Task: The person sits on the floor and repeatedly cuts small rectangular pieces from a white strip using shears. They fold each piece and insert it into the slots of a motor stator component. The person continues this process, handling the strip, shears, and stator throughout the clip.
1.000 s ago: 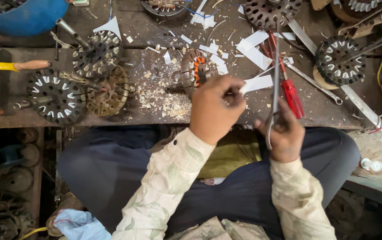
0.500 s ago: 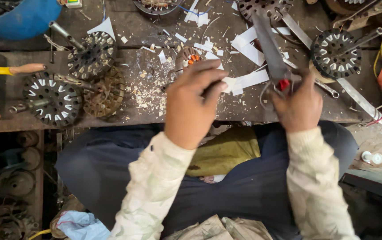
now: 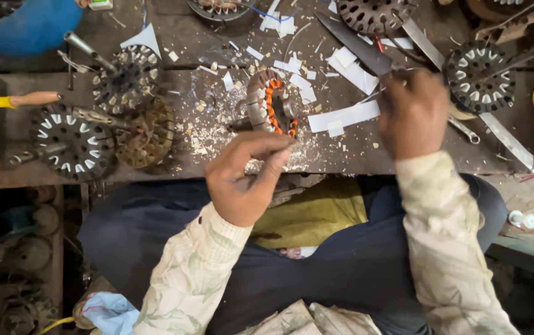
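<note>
Now the right hand [image 3: 411,115] is wrapped around big scissors [image 3: 357,48], blades pointing up and left over the messy workbench [image 3: 211,105]. Well apart from it, the left hand [image 3: 246,178] pinches its fingertips together, maybe on something tiny. Just above sits a round coil with orange wire [image 3: 271,102], beside white paper strips [image 3: 343,116].

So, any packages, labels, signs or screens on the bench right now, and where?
Small box: top edge of the bench, just right of the blue bowl; white and green, cut off by the frame.
No signs or screens show; the white bits on the bench are plain paper strips.
</note>
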